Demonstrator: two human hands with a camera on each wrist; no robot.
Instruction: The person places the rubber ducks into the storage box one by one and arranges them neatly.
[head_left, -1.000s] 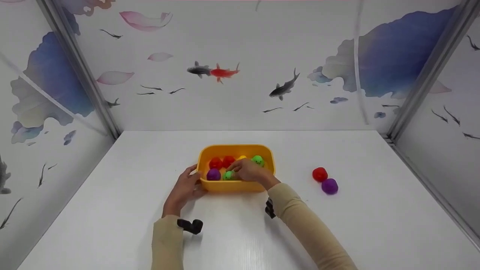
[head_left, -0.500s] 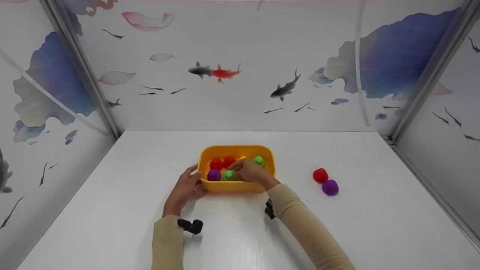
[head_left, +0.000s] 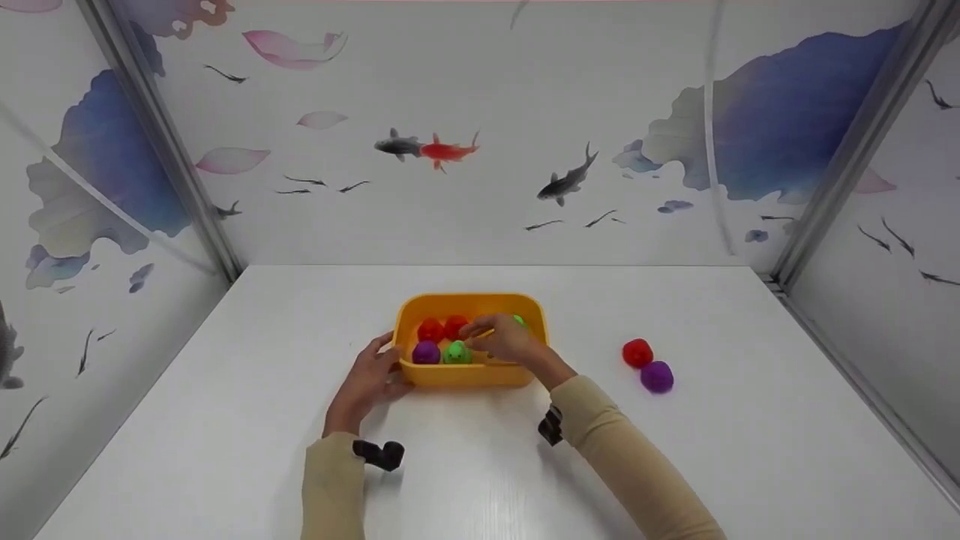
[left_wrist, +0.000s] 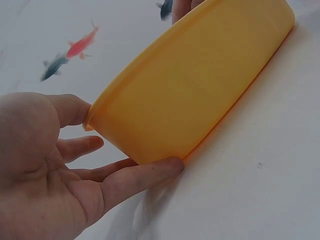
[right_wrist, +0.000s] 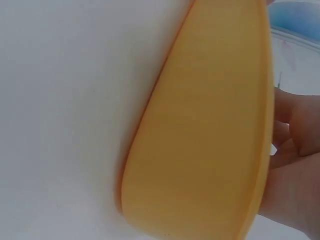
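In the head view, a yellow plastic bin point(head_left: 471, 377) stands on the white table. My left hand point(head_left: 370, 377) grips its left end; in the left wrist view the thumb point(left_wrist: 75, 110) bears on the rim while fingers reach the lower corner. My right hand point(head_left: 504, 339) is over the bin's right half, fingers parted, holding nothing that I can see. Just left of its fingertips sits a small green ball with a face point(head_left: 457, 353). Beside that lies a purple ball point(head_left: 426, 353), with two red balls point(head_left: 430, 330) behind. Another green ball point(head_left: 519, 320) is mostly hidden by the right hand.
On the table right of the bin, a loose red ball point(head_left: 637, 352) touches a purple ball point(head_left: 657, 377). Black wrist cameras point(head_left: 380, 454) sit on both sleeves. A printed back wall point(head_left: 480, 225) and side walls enclose the table.
My right hand has come away from the front green ball, rightward, with its fingers parting, and now covers more of the rear green ball. The left hand keeps its place on the bin.
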